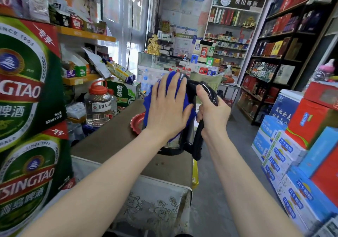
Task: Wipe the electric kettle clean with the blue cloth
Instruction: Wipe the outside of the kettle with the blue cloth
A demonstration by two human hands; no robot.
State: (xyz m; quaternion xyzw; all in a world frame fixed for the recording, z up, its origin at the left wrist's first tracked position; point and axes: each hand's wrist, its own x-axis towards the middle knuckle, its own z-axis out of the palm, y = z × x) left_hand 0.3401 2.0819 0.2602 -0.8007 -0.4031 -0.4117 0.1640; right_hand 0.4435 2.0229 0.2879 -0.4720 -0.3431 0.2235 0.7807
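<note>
The electric kettle (pixel 176 143), steel with a black handle, stands on a brown table (pixel 109 145) in the middle of the view. My left hand (pixel 167 105) lies flat with fingers spread, pressing the blue cloth (pixel 149 99) against the kettle's left side and top. Most of the kettle body is hidden under the cloth and that hand. My right hand (pixel 213 108) is wrapped around the black handle (pixel 198 138) near its upper bend, steadying the kettle.
A red tray (pixel 136 124) sits just left of the kettle. A clear jar with a red lid (pixel 99 103) and stacked green beer cartons (pixel 27 90) crowd the left. Blue and red boxes (pixel 296 154) line the right aisle; shelves stand behind.
</note>
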